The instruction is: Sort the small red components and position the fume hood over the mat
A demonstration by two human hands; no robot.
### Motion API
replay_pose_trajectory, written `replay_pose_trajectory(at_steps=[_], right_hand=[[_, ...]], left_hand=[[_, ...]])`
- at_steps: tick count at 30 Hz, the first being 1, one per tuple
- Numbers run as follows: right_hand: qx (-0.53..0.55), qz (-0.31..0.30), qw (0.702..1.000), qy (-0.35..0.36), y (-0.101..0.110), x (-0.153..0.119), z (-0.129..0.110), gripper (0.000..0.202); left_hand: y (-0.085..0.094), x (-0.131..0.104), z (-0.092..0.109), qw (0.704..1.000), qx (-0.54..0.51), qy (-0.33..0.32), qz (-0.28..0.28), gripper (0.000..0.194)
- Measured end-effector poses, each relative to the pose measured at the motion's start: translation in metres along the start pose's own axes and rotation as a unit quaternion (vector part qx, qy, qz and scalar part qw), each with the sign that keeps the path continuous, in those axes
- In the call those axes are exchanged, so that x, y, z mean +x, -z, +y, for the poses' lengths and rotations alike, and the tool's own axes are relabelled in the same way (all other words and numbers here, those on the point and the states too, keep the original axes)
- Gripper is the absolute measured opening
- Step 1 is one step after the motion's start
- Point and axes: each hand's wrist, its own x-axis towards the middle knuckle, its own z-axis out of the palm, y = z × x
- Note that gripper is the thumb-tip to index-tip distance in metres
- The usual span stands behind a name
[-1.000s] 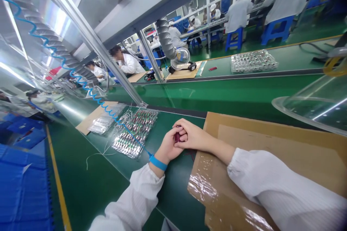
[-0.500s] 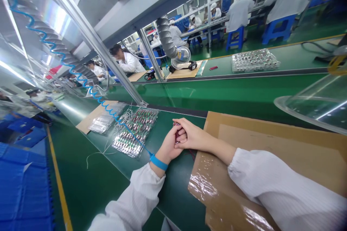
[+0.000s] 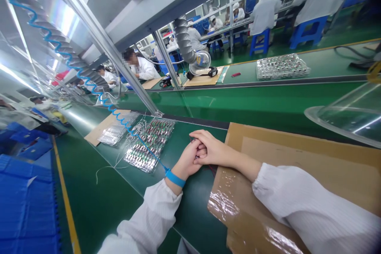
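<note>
My left hand (image 3: 188, 159) and my right hand (image 3: 211, 149) meet over the green bench, fingers curled together. Between them is something small with dark red wires, mostly hidden by the fingers; its kind cannot be made out. A few dark red wires (image 3: 212, 170) show below my right hand. Around my left wrist is a blue wrist strap (image 3: 175, 178) with a coiled blue cord (image 3: 111, 108). To the left of my hands lies a clear tray of small silver and green parts (image 3: 150, 143), with loose white wire (image 3: 139, 129) along its left side.
A taped cardboard sheet (image 3: 297, 154) lies under my right forearm. Another clear tray (image 3: 117, 129) rests on cardboard at the left. Clear fume hoods (image 3: 348, 121) hang at the right and across the green belt (image 3: 238, 101). People in white sit beyond. Blue crates (image 3: 26, 206) stand lower left.
The whole view has shifted very slightly. My two hands stay together in nearly the same place, and the small thing between them is a little more covered.
</note>
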Motion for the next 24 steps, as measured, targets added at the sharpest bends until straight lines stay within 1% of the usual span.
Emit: replay_pose_trajectory(at_steps=[3,5,7,8,11,13,15,18,21,24], right_hand=[[0.001,-0.007,1.0,-0.007,0.001,0.0,0.0,0.095],[0.022,-0.014,1.0,-0.016,0.004,0.0,0.0,0.098],[0.055,-0.006,0.998,-0.03,0.007,0.001,0.001,0.096],[0.07,0.005,0.997,-0.038,0.009,0.001,0.001,0.091],[0.09,0.048,0.993,-0.058,0.011,0.002,-0.001,0.066],[0.1,0.065,0.99,-0.074,0.012,0.003,-0.005,0.049],[0.109,0.075,0.987,-0.09,0.013,0.003,-0.009,0.038],[0.122,0.103,0.981,-0.112,0.014,0.005,-0.012,0.031],[0.136,0.139,0.972,-0.136,0.013,0.007,-0.008,0.028],[0.159,0.145,0.965,-0.149,0.013,0.009,0.0,0.029]], left_hand=[[0.0,-0.001,-0.001,0.999,0.018,-0.026,0.009,0.045],[0.0,-0.003,0.0,0.999,0.029,-0.041,0.012,0.046],[0.0,-0.005,0.0,0.998,0.038,-0.05,0.005,0.045],[0.0,-0.006,0.0,0.998,0.043,-0.048,-0.003,0.043],[0.001,-0.01,0.0,0.997,0.063,-0.008,-0.038,0.038],[0.001,-0.011,-0.001,0.995,0.078,0.025,-0.059,0.038],[0.001,-0.012,-0.002,0.992,0.088,0.048,-0.071,0.039],[0.0,-0.013,-0.001,0.99,0.096,0.07,-0.078,0.04],[0.0,-0.013,0.001,0.987,0.103,0.089,-0.085,0.038],[0.0,-0.014,0.001,0.986,0.104,0.096,-0.089,0.036]])
